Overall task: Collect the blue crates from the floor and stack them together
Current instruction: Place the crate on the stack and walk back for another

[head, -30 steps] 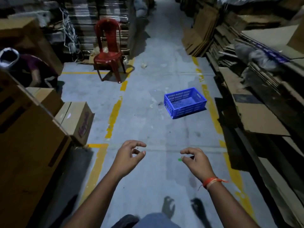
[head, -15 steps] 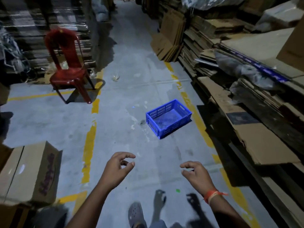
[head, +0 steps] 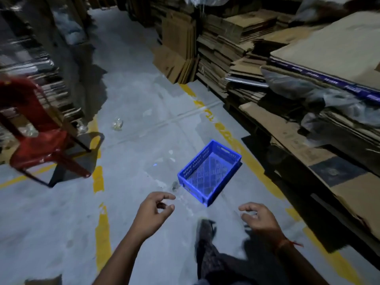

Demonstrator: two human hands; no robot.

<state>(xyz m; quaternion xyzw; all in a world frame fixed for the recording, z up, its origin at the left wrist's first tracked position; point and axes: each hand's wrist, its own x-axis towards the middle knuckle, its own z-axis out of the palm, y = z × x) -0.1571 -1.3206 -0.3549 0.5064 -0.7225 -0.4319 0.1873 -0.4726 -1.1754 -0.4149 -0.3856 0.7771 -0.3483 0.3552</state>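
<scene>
One empty blue slotted crate (head: 209, 171) lies upright on the grey concrete floor, turned at an angle, just left of a yellow floor line. My left hand (head: 153, 210) hovers in front of its near corner, fingers curled loosely apart and holding nothing. My right hand (head: 258, 219), with an orange thread at the wrist, is held out to the right of that corner, fingers spread and empty. Both hands are short of the crate and touch nothing. My foot (head: 205, 227) shows between them.
A red plastic chair (head: 35, 145) stands at the left. Stacks of flattened cardboard (head: 308, 95) line the right side of the aisle, overhanging the floor near the crate. A crumpled clear wrapper (head: 117, 124) lies further up the aisle. Yellow lines (head: 98, 177) mark the floor.
I have walked forward: the crate is much nearer and lower in view, and the chair has slid to the left edge. The boxes at the left have dropped out of view. Both hands stay empty.
</scene>
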